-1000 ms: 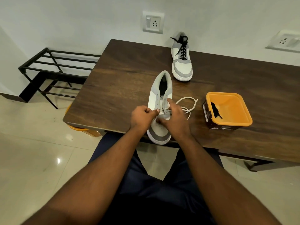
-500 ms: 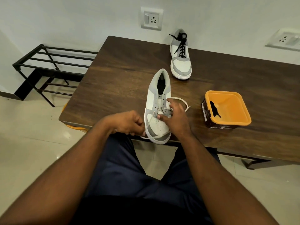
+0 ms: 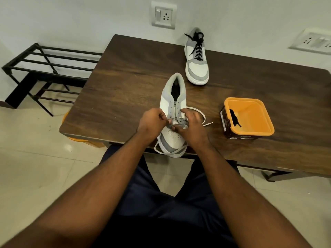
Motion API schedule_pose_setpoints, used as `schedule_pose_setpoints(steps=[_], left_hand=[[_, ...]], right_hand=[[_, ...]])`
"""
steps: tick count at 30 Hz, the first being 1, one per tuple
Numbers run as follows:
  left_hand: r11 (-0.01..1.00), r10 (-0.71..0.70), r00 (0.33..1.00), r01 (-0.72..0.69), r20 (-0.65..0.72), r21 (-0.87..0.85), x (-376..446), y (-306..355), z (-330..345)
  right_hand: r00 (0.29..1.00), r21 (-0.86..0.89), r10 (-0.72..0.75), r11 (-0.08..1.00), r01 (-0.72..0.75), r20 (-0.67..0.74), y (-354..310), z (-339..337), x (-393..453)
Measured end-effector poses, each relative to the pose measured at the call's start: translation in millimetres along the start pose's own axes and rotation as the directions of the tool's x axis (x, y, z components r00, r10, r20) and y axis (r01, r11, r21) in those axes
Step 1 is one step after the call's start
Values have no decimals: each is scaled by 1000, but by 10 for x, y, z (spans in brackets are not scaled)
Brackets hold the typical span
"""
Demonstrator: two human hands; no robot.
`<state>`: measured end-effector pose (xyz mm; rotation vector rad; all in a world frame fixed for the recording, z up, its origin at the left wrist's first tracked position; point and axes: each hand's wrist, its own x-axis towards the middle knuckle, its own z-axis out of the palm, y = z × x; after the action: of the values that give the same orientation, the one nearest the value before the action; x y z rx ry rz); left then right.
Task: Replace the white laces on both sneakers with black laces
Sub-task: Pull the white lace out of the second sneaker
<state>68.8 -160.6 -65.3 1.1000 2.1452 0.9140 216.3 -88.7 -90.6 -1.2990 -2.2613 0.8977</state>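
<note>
Your two hands meet over the near sneaker (image 3: 172, 111) at the front edge of the table (image 3: 125, 83), its toe toward you and slightly past the edge. Your left hand (image 3: 152, 121) has its fingers curled, pinching the white lace (image 3: 200, 113) at the lowest eyelets; your right hand (image 3: 191, 126) curls over the same spot from the other side, thumb and fingers closed on the lace or the vamp edge, though which of the two cannot be made out. The hands are nearly touching above the toe box. The upper eyelets of this shoe stand bare and the tongue is exposed. One run of the white lace loops out on the table just right of the shoe, its tip pointing toward the tub (image 3: 250, 104); another run hangs around the toe, below the table edge.

The far sneaker (image 3: 197, 68) stands near the back of the table by the wall, toe toward you, threaded with a black lace (image 3: 198, 49) whose ends lie loose at its collar. The orange tub sits to the right of the near shoe, well apart from the hands, with a second black lace (image 3: 234, 118) bundled inside against its left wall. A black metal rack (image 3: 44, 67) stands on the floor to the left, and a wall socket (image 3: 163, 15) is above the table.
</note>
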Motion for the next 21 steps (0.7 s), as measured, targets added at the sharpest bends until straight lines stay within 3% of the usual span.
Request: schedule_pose_setpoints(steps=[7, 10, 12, 13, 15, 17, 19, 21], left_hand=[[918, 206, 978, -205, 34, 339, -81, 24, 21], [923, 195, 978, -208, 73, 323, -106, 42, 39], [951, 137, 976, -178, 172, 253, -139, 54, 4], [953, 115, 950, -188, 291, 236, -175, 68, -37], [958, 61, 807, -213, 587, 193, -264, 98, -156], [961, 12, 682, -209, 731, 179, -326, 132, -330], [967, -30, 696, -160, 718, 196, -312, 140, -472], [978, -48, 811, -79, 584, 191, -238, 153, -508]], right_hand=[[999, -2, -17, 1000, 16, -42, 56, 78, -29], [999, -26, -22, 999, 21, -42, 76, 84, -21], [999, -36, -16, 999, 15, -31, 88, 76, -15], [1000, -33, -15, 999, 14, -25, 93, 78, -11], [1000, -19, -17, 1000, 17, -22, 108, 98, -13], [999, -12, -25, 1000, 25, -38, 136, 137, -18], [998, -7, -34, 999, 34, -51, 170, 168, -20], [998, -14, -33, 999, 32, -53, 180, 188, -14]])
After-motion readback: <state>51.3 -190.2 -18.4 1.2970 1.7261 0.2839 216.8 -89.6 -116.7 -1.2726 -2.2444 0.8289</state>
